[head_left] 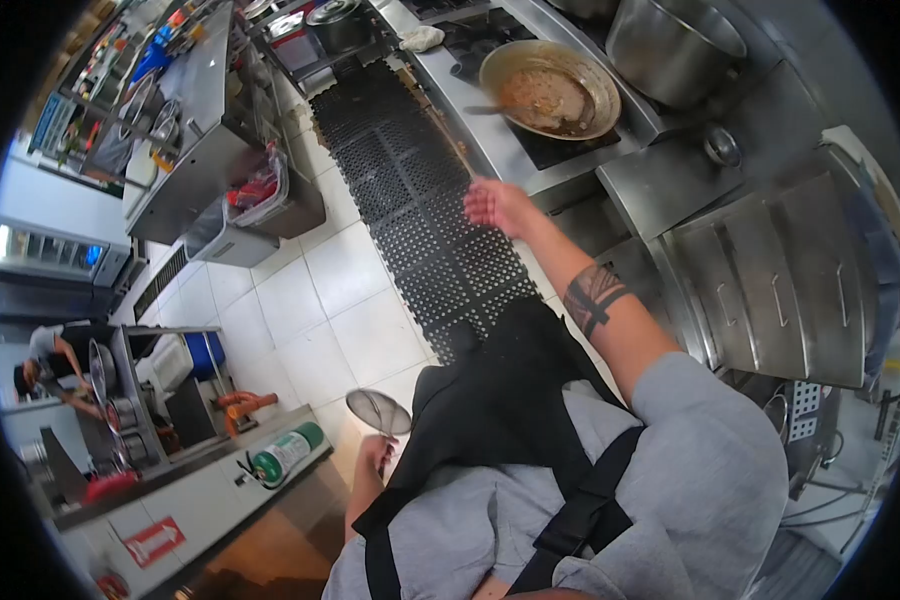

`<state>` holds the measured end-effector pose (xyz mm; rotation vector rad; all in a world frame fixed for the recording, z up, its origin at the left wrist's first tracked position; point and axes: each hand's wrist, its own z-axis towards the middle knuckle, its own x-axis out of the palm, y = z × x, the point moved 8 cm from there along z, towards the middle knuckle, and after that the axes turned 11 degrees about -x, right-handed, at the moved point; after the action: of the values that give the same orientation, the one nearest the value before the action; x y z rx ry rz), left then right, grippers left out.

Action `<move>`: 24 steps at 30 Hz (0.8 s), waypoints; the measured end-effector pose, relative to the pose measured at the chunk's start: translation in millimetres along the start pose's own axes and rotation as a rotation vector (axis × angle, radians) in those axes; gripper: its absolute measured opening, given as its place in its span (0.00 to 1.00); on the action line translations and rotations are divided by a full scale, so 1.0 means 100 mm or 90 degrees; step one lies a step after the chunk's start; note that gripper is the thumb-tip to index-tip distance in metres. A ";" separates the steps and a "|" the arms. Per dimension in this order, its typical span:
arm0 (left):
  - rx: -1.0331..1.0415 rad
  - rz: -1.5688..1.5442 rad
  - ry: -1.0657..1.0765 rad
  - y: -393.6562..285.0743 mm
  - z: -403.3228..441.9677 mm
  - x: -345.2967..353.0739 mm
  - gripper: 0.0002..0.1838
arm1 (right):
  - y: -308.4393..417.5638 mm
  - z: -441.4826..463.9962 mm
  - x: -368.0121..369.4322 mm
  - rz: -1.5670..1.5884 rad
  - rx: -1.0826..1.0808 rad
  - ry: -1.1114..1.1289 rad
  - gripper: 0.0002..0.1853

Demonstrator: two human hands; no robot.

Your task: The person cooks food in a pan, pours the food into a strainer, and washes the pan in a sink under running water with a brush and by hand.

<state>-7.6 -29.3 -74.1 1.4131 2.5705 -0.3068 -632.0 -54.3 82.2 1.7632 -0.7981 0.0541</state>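
Note:
My right hand [500,207] is closed beside the stove's front edge. A long thin stick [445,135] runs from its fingers up and to the left; its far end is hard to make out. Low beside my apron, my left hand [378,452] grips the handle of a round mesh strainer [378,411]. On the stove sits a wide pan [610,95] with reddish-brown sauce or residue inside. A utensil [485,110] lies across the pan's near-left rim.
A large steel pot [675,50] stands behind the pan, and a ladle [722,147] lies on the steel surface. Bins [295,205] line the left counter. A black mat [410,170] covers the aisle. Another person [60,350] bends over bowls at far left, near a green cylinder [285,455].

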 end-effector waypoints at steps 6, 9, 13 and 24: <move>0.015 -0.047 -0.068 -2.09 0.15 -1.64 0.11 | 0.68 1.41 -0.46 0.385 -0.163 -0.297 0.26; 0.060 -0.008 -0.084 -3.08 0.17 -1.99 0.11 | 0.81 1.87 -0.79 0.525 -0.241 -0.318 0.24; 0.067 0.020 -0.062 -4.10 0.16 -2.26 0.12 | 0.63 1.92 -1.15 0.484 -0.179 -0.498 0.12; 0.156 0.386 -0.015 -6.06 0.63 -2.93 0.13 | 1.58 0.00 -0.85 -0.679 -0.064 -0.732 0.15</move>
<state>-362.2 -600.7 -3.8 2.1609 1.9985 -0.5386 -782.2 -33.4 178.4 1.8320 -0.4695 -1.7768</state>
